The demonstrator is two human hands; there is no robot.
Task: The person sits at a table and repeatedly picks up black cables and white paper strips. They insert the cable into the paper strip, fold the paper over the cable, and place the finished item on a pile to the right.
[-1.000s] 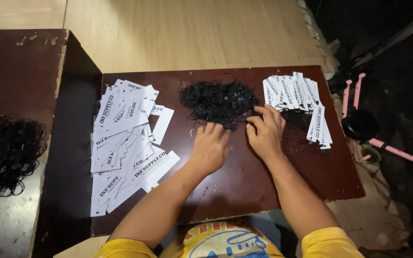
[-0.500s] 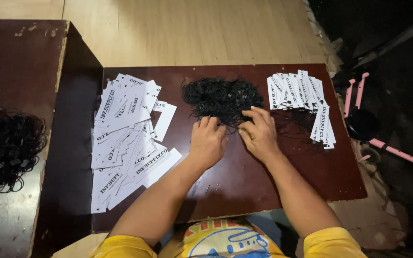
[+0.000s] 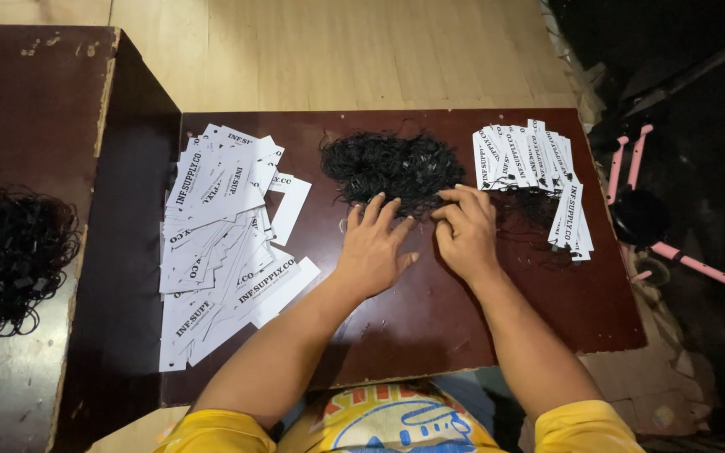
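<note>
A dark brown table [image 3: 430, 335] carries a loose spread of white paper tags [image 3: 220, 243] on its left side. A black heap of strings [image 3: 392, 164] lies at the far middle. The left hand [image 3: 372, 250] rests flat, fingers spread, touching the heap's near edge. The right hand [image 3: 466, 231] pinches strands, fingers curled.

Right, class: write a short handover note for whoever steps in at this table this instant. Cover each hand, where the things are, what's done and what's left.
Left hand: flat, fingers spread at the near edge of the black string pile, holding nothing.
Right hand: fingers pinching at the pile's right edge; whether a strand is gripped cannot be told.
Loose white tags: heaped at the left of the table.
Tags with strings: fanned at the right, seemingly done.
Left: the loose heap, apparently unstrung.
</note>
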